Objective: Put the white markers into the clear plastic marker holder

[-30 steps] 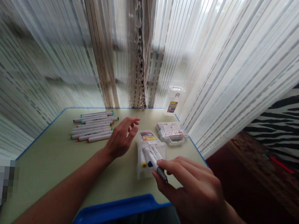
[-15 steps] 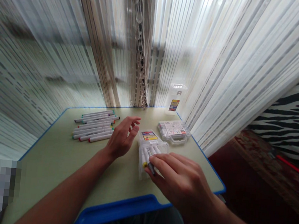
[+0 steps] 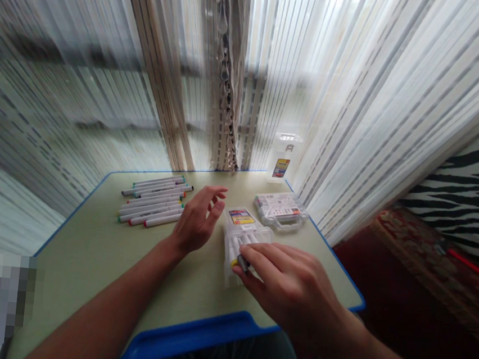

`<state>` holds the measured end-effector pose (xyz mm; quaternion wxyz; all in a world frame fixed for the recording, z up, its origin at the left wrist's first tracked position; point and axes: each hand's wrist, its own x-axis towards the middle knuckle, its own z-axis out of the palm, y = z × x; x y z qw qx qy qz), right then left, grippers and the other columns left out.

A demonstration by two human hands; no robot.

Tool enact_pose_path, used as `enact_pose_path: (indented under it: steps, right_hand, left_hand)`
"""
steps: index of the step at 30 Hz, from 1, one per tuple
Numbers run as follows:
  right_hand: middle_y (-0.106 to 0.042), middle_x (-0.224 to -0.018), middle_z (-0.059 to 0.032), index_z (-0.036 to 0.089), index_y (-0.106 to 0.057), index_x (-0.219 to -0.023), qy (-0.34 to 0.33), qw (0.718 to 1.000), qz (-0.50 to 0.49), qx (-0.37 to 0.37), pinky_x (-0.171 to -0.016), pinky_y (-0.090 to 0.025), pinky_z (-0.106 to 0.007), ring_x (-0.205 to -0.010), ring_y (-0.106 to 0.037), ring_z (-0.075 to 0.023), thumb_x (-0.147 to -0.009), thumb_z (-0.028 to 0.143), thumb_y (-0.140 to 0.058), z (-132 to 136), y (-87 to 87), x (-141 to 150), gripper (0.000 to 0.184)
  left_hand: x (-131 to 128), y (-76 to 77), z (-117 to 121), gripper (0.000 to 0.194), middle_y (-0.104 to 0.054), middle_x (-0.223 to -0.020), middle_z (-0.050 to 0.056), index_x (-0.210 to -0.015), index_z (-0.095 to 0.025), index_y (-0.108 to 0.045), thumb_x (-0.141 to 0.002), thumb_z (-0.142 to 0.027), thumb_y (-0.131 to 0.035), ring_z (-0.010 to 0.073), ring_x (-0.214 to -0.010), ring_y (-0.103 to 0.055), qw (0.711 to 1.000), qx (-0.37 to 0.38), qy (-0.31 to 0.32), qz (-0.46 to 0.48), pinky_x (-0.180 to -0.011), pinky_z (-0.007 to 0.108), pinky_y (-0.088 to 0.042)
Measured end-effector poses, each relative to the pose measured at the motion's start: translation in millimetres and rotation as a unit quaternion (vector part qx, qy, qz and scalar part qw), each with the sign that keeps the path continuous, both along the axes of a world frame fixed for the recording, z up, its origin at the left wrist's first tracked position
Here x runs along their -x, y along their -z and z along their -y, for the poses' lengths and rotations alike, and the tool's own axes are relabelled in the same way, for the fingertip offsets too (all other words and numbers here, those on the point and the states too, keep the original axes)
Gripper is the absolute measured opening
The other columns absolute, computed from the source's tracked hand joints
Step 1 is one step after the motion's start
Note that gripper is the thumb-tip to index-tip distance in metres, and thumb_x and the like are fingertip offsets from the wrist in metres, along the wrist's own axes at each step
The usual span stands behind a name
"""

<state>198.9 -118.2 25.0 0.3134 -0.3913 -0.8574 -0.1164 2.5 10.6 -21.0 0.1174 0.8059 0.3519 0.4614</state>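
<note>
My right hand (image 3: 287, 271) pinches a grey-capped marker (image 3: 242, 263) at the open near end of a clear plastic marker case (image 3: 230, 236). The case lies on its side with a yellow and blue label on top. Other white markers, one with a yellow end, show inside it; my fingers hide part of the opening. My left hand (image 3: 199, 218) hovers just left of the case, fingers loosely curved and apart, holding nothing. Beyond it, several white markers (image 3: 152, 208) with coloured ends lie side by side on the table's left.
The pale green table (image 3: 99, 267) has a blue edge and a blue front tray (image 3: 191, 333). A flat clear case with a handle (image 3: 281, 210) lies at the right. Behind it stands an upright clear container (image 3: 283, 158). String curtains (image 3: 337, 87) hang along the far edge.
The grey-capped marker has shifted slightly deeper into the case with my right hand. My left hand keeps its pose. The whole view has shifted a little.
</note>
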Motion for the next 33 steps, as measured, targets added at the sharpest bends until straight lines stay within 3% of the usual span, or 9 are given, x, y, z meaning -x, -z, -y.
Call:
enact_pose_path:
  steps: [12,17,20,22,25,28,30,33]
  right_hand:
    - [-0.080,-0.094,-0.0129,0.009,-0.073,-0.103,-0.022,0.999,-0.036,-0.008,-0.067,-0.062,-0.034,-0.075,-0.077,-0.0230,-0.095,0.020,-0.068,5,-2.9,-3,0.015]
    - [-0.081,-0.090,-0.0092,0.011,-0.075,-0.101,-0.035,0.995,-0.092,-0.028,-0.067,-0.060,-0.029,-0.074,-0.076,-0.0187,-0.092,0.024,-0.074,10,-22.2,-20,0.016]
    - [-0.079,-0.078,-0.0029,0.017,-0.077,-0.092,-0.009,0.987,-0.159,-0.005,-0.056,-0.054,-0.024,-0.054,-0.065,-0.0108,-0.091,0.027,-0.074,-13,-41.5,-29,0.010]
    - [-0.074,-0.067,-0.0002,0.018,-0.077,-0.082,0.014,0.976,-0.215,0.029,-0.052,-0.048,-0.023,-0.050,-0.061,-0.0095,-0.092,0.028,-0.071,-47,-46.6,-30,0.016]
    - [-0.068,-0.057,-0.0018,0.015,-0.075,-0.073,0.031,0.941,-0.325,0.094,-0.047,-0.041,-0.024,-0.047,-0.056,-0.0101,-0.095,0.034,-0.063,-112,-32.5,-23,0.032]
    - [-0.069,-0.058,-0.0044,0.012,-0.074,-0.072,0.066,0.916,-0.360,0.164,-0.048,-0.040,-0.025,-0.046,-0.056,-0.0113,-0.094,0.031,-0.060,-159,-0.6,-16,0.031]
    - [-0.073,-0.065,-0.0064,0.013,-0.074,-0.074,0.079,0.927,-0.330,0.157,-0.055,-0.042,-0.025,-0.054,-0.062,-0.0137,-0.091,0.028,-0.061,-170,20.8,-17,0.026]
    - [-0.074,-0.066,-0.0064,0.015,-0.075,-0.074,0.094,0.954,-0.262,0.111,-0.059,-0.042,-0.027,-0.057,-0.064,-0.0154,-0.091,0.030,-0.060,-166,41.4,-26,0.027]
  left_hand:
    - [1,-0.4,0,0.029,-0.070,-0.106,0.008,-0.122,-0.019,-0.059,-0.103,-0.035,-0.043,0.0189,-0.094,-0.066,1.000,0.015,-0.011,-0.011,-0.080,0.032,-0.054]
    - [1,-1.8,1,0.029,-0.070,-0.106,0.008,-0.121,-0.018,-0.059,-0.103,-0.034,-0.043,0.0185,-0.093,-0.065,1.000,0.012,-0.016,-0.014,-0.080,0.032,-0.054]
    - [1,-3.1,1,0.030,-0.070,-0.106,0.008,-0.121,-0.017,-0.060,-0.103,-0.034,-0.044,0.0187,-0.093,-0.066,1.000,0.016,-0.018,-0.017,-0.079,0.032,-0.054]
    - [2,-3.8,-1,0.029,-0.071,-0.102,0.008,-0.116,-0.016,-0.063,-0.101,-0.033,-0.045,0.0190,-0.091,-0.066,0.999,0.018,-0.022,-0.025,-0.077,0.031,-0.054]
    - [6,-4.0,-7,0.024,-0.073,-0.092,0.007,-0.099,-0.016,-0.068,-0.098,-0.026,-0.047,0.0194,-0.084,-0.067,0.998,0.021,-0.028,-0.060,-0.076,0.032,-0.053]
    - [10,-2.0,-11,0.022,-0.074,-0.086,0.007,-0.090,-0.017,-0.070,-0.094,-0.020,-0.049,0.0200,-0.080,-0.068,0.992,0.041,-0.029,-0.119,-0.075,0.033,-0.052]
    - [11,0.5,-12,0.021,-0.074,-0.085,0.007,-0.090,-0.017,-0.071,-0.092,-0.018,-0.050,0.0205,-0.077,-0.068,0.985,0.059,-0.035,-0.161,-0.072,0.033,-0.051]
    - [11,3.3,-12,0.020,-0.073,-0.085,0.008,-0.091,-0.016,-0.072,-0.092,-0.019,-0.052,0.0203,-0.075,-0.067,0.977,0.071,-0.035,-0.198,-0.069,0.032,-0.050]
